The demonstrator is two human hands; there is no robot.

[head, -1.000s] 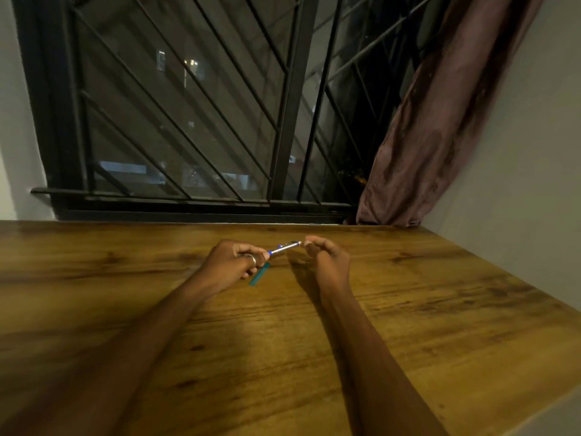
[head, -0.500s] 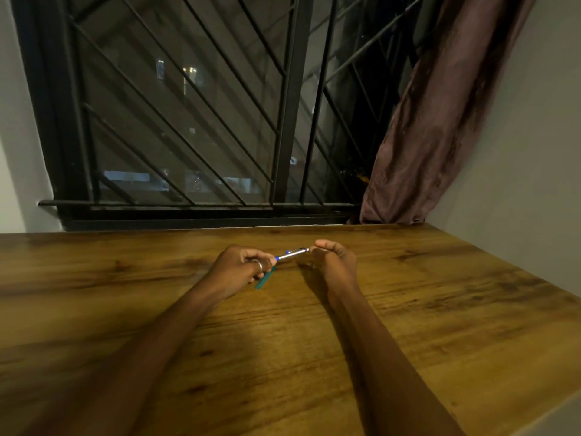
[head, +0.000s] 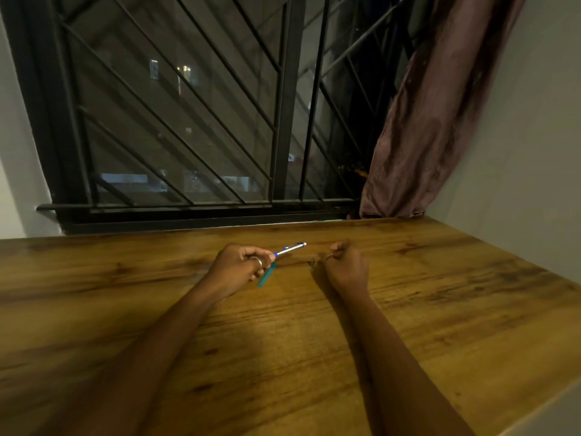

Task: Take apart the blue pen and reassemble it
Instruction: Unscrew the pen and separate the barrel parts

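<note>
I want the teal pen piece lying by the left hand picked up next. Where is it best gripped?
Pinch the teal piece across its lower, near half, coming from the right: it lies flat and slanted on the table, and the left hand crowds its upper end.

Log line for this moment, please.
left hand: grips pen | right hand: closed, apart from pen, small part at fingers | teal piece: under left hand | table
</note>
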